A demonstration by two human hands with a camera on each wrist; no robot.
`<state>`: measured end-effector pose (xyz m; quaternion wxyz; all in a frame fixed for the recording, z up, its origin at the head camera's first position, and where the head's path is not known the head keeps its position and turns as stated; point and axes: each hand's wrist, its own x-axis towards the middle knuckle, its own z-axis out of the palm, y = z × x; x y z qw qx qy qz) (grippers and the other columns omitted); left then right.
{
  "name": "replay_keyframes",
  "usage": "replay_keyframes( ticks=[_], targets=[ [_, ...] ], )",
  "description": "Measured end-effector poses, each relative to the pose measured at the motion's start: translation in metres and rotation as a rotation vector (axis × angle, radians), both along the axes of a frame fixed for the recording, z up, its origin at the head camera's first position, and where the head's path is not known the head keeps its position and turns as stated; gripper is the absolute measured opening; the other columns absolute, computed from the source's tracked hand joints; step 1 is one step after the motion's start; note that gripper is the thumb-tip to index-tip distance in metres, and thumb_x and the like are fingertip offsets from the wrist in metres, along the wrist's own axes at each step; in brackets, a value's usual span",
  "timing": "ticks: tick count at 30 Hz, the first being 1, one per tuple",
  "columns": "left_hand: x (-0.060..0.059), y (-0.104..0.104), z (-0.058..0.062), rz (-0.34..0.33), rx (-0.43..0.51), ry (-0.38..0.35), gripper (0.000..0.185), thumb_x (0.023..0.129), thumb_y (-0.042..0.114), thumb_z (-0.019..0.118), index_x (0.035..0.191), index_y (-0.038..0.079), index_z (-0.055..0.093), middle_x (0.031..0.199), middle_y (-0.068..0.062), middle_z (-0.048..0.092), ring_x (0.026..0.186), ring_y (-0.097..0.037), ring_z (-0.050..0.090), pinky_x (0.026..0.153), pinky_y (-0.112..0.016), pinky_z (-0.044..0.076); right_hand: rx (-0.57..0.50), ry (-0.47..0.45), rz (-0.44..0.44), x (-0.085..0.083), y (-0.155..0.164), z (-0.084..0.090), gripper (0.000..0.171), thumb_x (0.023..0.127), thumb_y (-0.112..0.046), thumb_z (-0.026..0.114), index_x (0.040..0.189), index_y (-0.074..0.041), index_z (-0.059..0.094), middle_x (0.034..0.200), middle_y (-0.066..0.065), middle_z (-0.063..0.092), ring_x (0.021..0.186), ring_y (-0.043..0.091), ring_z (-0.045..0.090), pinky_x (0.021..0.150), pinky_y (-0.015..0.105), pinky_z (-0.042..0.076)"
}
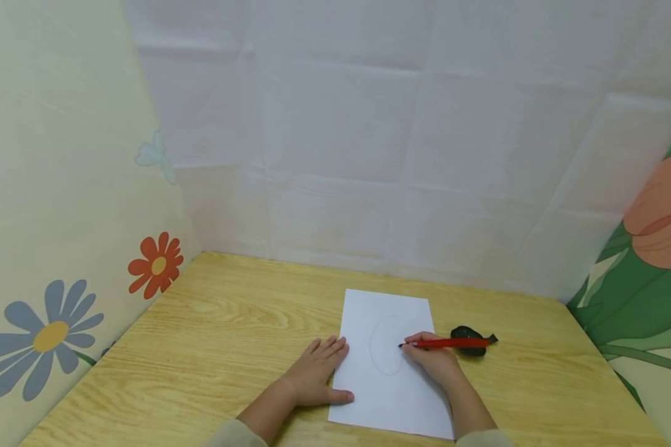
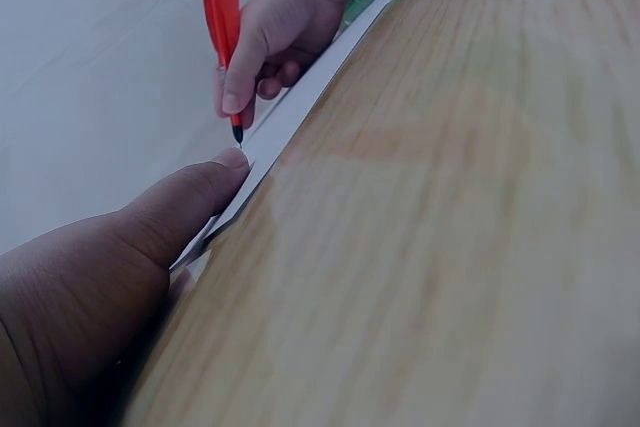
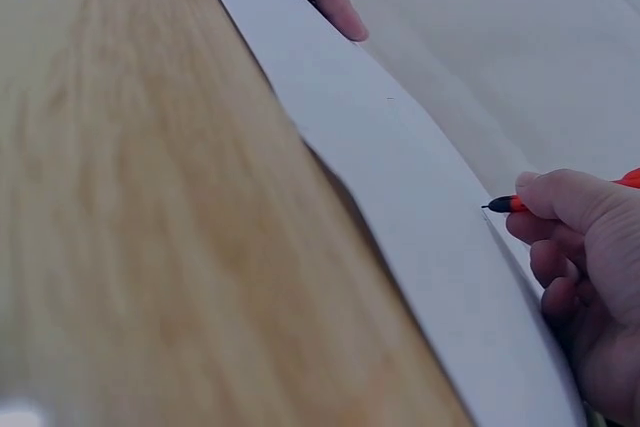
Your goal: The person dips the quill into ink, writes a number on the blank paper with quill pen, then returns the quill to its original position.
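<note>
A white sheet of paper [image 1: 363, 397] lies on the wooden table and carries a thin, faint curved line like a tall oval, with a gap on its right side. My right hand [image 1: 437, 365] pinches a red pen [image 1: 447, 343] close to its black tip, which meets the paper at the right of the oval. In the right wrist view the hand's other fingers [image 3: 552, 262] curl beneath the pen. My left hand [image 1: 317, 374] rests flat across the paper's left edge, fingers spread, its thumb [image 2: 190, 197] on the sheet.
A dark rounded object [image 1: 464, 333] stands on the table [image 1: 229, 323] just beyond the right hand, partly covered by the pen in the head view. A pale creased cloth [image 1: 335, 143] hangs behind the table. Flower-printed walls [image 1: 50, 186] flank both sides.
</note>
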<state>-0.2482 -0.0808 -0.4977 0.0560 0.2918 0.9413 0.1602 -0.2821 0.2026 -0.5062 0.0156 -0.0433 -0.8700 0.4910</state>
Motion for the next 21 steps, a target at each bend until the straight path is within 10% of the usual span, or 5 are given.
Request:
replay_keyframes(
  ticks=[21],
  targets=[
    [-0.0004,0.0,-0.0019,-0.002,-0.005,0.015,0.097,0.083,0.067,0.061,0.153,0.006,0.032,0.162,-0.009,0.027,0.152,-0.029,0.02,0.124,-0.053,0.014,-0.039,-0.017,-0.009,-0.0033,-0.0071,0.0025,0.017,0.08,-0.025,0.081,0.091,-0.014,0.075,0.091,-0.002,0.073,0.089,0.014,0.058,0.073,0.024,0.042]
  ],
)
